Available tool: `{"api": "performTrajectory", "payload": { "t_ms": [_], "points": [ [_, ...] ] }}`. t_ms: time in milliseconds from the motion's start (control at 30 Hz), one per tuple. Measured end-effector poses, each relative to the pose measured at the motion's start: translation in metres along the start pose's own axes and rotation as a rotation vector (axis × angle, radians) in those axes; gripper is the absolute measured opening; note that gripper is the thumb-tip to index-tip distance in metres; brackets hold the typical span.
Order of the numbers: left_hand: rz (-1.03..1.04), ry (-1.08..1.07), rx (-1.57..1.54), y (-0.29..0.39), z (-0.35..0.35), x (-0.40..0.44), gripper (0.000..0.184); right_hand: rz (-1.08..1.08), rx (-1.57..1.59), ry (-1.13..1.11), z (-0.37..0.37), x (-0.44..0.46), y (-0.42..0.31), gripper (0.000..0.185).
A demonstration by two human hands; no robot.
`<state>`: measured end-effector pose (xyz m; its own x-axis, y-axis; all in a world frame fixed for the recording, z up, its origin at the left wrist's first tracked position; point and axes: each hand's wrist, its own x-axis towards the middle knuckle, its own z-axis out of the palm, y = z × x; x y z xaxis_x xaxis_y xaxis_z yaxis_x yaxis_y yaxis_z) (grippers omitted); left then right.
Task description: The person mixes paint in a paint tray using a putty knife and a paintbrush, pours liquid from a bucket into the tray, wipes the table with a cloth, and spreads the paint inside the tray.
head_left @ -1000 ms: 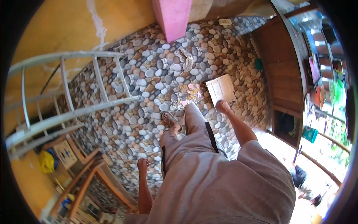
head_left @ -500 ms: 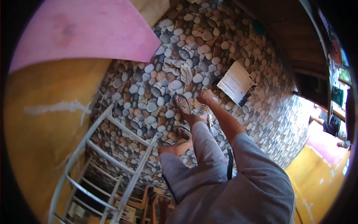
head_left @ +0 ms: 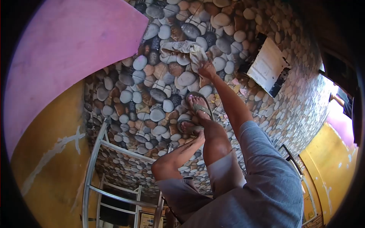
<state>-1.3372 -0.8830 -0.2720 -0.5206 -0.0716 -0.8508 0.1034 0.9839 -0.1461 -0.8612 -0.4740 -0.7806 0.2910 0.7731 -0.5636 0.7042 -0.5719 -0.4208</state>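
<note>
My right hand [head_left: 207, 70] reaches down to the floor, its fingers closed on the near end of a crumpled, pale, stained rag [head_left: 181, 48]. The rest of the rag lies spread out to the left on the pebble-patterned floor [head_left: 152, 95]. My left hand is out of the picture. Below the rag are my feet in sandals [head_left: 199, 108], with the knees bent.
A whitish flat panel with dark edges [head_left: 268, 66] lies right of my hand. Left stands a metal ladder [head_left: 93, 167] by a yellow and pink wall [head_left: 49, 133] with pale patches. Part of another person [head_left: 344, 104] shows far right.
My right hand has moved from the floor beside my foot forward to the rag and closed on its near end. My view has shifted and the floor appears closer.
</note>
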Motion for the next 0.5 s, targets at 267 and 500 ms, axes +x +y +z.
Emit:
{"api": "performTrajectory", "payload": {
  "t_ms": [267, 500],
  "points": [
    [0.467, -0.005, 0.285, 0.106, -0.04, 0.025, 0.012, -0.113, 0.232, 0.509, -0.069, -0.054, -0.047, 0.023],
    [0.836, -0.121, 0.099, 0.342, 0.013, -0.143, 0.027, -0.257, 0.434, 0.502, -0.294, -0.206, -0.139, 0.02]
  ]
}}
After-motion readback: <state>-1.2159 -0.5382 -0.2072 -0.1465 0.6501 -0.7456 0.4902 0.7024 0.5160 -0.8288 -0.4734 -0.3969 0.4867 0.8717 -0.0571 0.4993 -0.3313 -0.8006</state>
